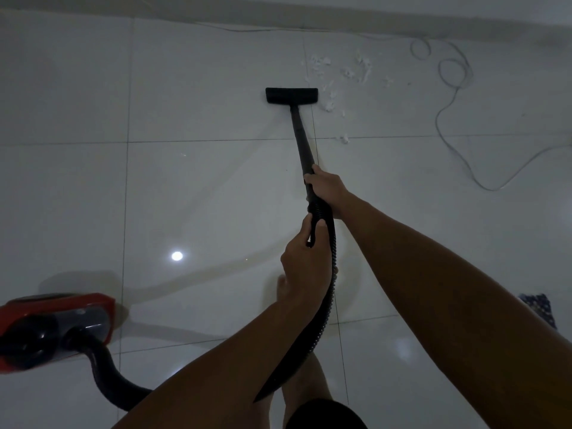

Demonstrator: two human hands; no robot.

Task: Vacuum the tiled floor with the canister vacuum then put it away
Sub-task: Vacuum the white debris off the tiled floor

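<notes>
On tiled floor (201,187), wand (301,140) pointing away toward wall, 2 hands gripping it

Both forearms (433,274) are bare, with no sleeve reaching into view and no watch, band or ring on either wrist. The left hand (305,264) and the right hand (328,187) wear no gloves. Dark shorts (328,416) show at the near edge. The legs below them are bare, and one bare foot (283,287) wears no shoe or sock.
</notes>
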